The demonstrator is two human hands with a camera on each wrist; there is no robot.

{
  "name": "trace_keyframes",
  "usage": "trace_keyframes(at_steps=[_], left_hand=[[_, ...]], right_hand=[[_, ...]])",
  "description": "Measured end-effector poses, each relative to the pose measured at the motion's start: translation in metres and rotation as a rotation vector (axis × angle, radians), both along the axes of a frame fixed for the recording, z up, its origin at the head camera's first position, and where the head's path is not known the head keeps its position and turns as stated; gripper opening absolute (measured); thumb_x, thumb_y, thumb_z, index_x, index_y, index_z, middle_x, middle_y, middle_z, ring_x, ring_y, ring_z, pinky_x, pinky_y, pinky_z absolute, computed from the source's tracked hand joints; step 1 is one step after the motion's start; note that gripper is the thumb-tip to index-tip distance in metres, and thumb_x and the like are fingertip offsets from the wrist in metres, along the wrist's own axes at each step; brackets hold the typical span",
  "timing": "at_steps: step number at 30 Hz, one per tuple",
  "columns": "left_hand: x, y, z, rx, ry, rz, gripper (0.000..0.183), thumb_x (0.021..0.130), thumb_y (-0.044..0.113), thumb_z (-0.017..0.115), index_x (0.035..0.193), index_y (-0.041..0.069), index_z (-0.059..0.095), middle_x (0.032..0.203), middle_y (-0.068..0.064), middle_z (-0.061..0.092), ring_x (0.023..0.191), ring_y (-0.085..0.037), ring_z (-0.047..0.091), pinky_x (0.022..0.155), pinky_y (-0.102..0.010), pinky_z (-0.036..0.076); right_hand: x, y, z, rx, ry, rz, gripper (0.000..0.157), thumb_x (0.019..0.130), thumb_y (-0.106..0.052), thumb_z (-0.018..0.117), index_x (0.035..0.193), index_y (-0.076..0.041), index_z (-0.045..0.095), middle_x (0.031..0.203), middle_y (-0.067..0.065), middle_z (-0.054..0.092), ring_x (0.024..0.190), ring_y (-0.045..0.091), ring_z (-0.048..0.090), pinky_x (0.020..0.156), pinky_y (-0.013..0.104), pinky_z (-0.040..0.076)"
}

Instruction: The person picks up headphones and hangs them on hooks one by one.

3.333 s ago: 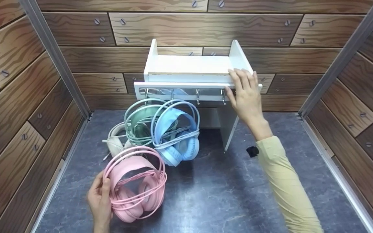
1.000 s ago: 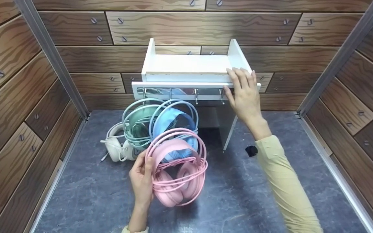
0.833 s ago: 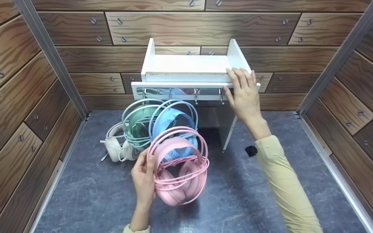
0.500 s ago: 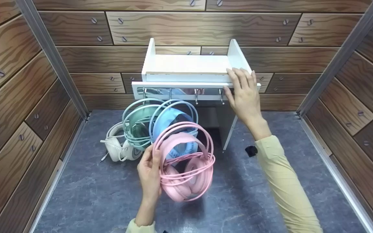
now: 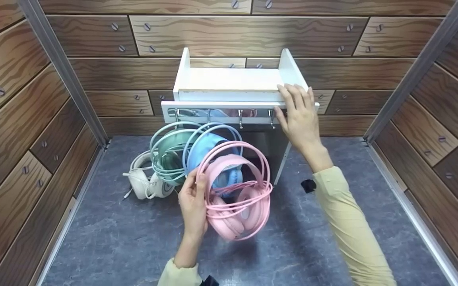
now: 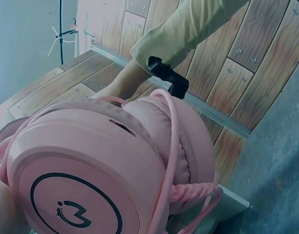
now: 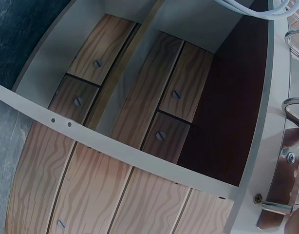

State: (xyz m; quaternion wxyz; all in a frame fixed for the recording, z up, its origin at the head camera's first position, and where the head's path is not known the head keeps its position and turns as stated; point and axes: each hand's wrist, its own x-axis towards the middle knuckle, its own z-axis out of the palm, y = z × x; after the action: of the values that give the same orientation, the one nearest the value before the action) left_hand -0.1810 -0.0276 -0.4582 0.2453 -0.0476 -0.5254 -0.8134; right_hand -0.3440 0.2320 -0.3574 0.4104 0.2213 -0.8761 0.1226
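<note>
In the head view my left hand (image 5: 194, 202) grips the left side of a pair of pink headphones (image 5: 223, 226), its cable wound around it, held above the floor in front of a white rack (image 5: 233, 79). An ear cup of the pink headphones (image 6: 86, 146) fills much of the left wrist view. My right hand (image 5: 301, 123) rests across the right end of the rack's hook rail (image 5: 217, 105), fingers extended over the top and thumb in front. Blue headphones (image 5: 203, 149) and green headphones (image 5: 171, 139) hang from the rail's left hooks, the blue ones partly hidden.
White headphones (image 5: 139, 182) sit low at the left, behind the green pair. A metal hook (image 5: 240, 119) on the rail carries nothing. Wood-patterned walls (image 5: 249, 35) with metal corner posts (image 5: 70, 75) enclose the dark marbled floor (image 5: 125, 238).
My left hand has carried the pink headphones from the lower left, rightward and toward the rack, so they now overlap the blue pair. My right hand has stayed on the rail.
</note>
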Motion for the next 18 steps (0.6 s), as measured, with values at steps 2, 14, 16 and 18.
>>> trace_keyframes(at_steps=[2,14,16,18], left_hand=[[-0.002,0.002,0.003,0.002,-0.009,0.006,0.031,0.102,0.01,0.058,0.126,-0.009,0.063,0.119,-0.013,0.068,0.109,-0.019,0.064,0.096,-0.028,0.053],[-0.017,0.016,0.015,0.086,-0.001,-0.041,0.03,0.103,0.011,0.057,0.122,-0.012,0.062,0.128,-0.022,0.066,0.123,-0.019,0.061,0.105,-0.03,0.048],[-0.02,0.018,0.019,0.094,-0.005,-0.055,0.03,0.104,0.01,0.056,0.122,-0.012,0.062,0.13,-0.025,0.064,0.123,-0.019,0.061,0.105,-0.029,0.048],[-0.024,0.019,0.022,0.094,-0.012,-0.061,0.031,0.104,0.011,0.055,0.123,-0.012,0.062,0.131,-0.025,0.063,0.124,-0.019,0.06,0.105,-0.028,0.048]], right_hand=[[0.0,0.0,0.001,0.001,-0.001,-0.001,0.051,0.106,-0.038,0.047,0.15,-0.013,0.044,0.144,0.013,0.049,0.139,0.033,0.037,0.125,0.049,0.008],[-0.001,0.001,-0.001,0.014,0.011,-0.011,0.051,0.107,-0.04,0.044,0.151,-0.013,0.043,0.145,0.013,0.049,0.139,0.033,0.038,0.124,0.054,0.013],[-0.001,0.001,-0.001,0.014,0.006,-0.014,0.051,0.107,-0.04,0.044,0.151,-0.014,0.043,0.146,0.013,0.048,0.139,0.033,0.037,0.124,0.052,0.012],[-0.001,0.001,-0.001,0.013,0.003,-0.015,0.051,0.107,-0.04,0.044,0.151,-0.014,0.043,0.146,0.013,0.048,0.139,0.033,0.037,0.125,0.051,0.01]])
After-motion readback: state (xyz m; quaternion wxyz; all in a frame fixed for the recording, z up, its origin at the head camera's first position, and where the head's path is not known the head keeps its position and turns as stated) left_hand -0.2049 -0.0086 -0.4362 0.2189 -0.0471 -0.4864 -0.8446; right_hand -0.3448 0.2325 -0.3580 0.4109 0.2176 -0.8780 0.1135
